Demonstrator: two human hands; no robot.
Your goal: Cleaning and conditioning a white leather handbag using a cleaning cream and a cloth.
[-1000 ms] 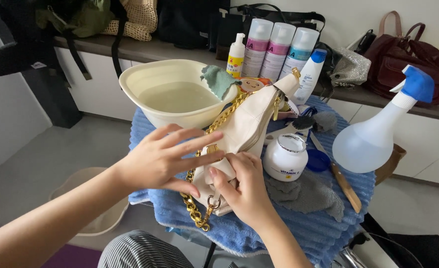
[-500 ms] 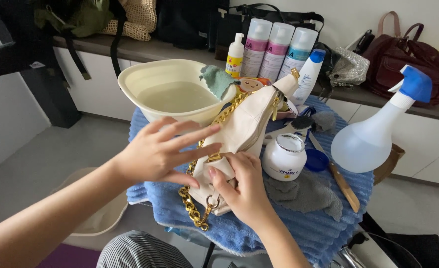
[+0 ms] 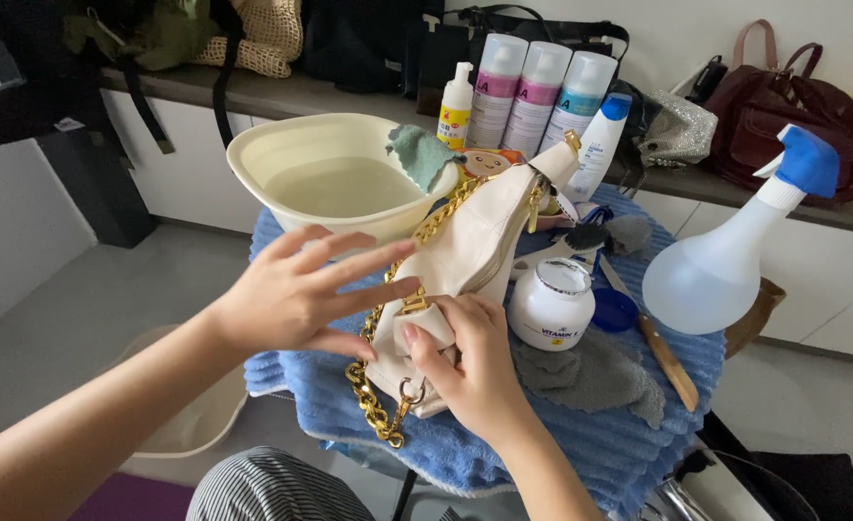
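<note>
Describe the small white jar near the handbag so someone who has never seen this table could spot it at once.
Start at the blue ribbed towel covering the small table. Just right of the cream handbag that the right hand grips stands the white jar. It is squat and round, unlike the tall spray bottle further right.

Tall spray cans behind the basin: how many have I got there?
3. The spray cans stand side by side on the counter behind the cream bag: pink-banded one at left, another pink one in the middle, blue-banded one at right. More may hide behind the bags.

Right hand (image 3: 470,362) hides the cream handbag's (image 3: 474,241) lower end.
</note>
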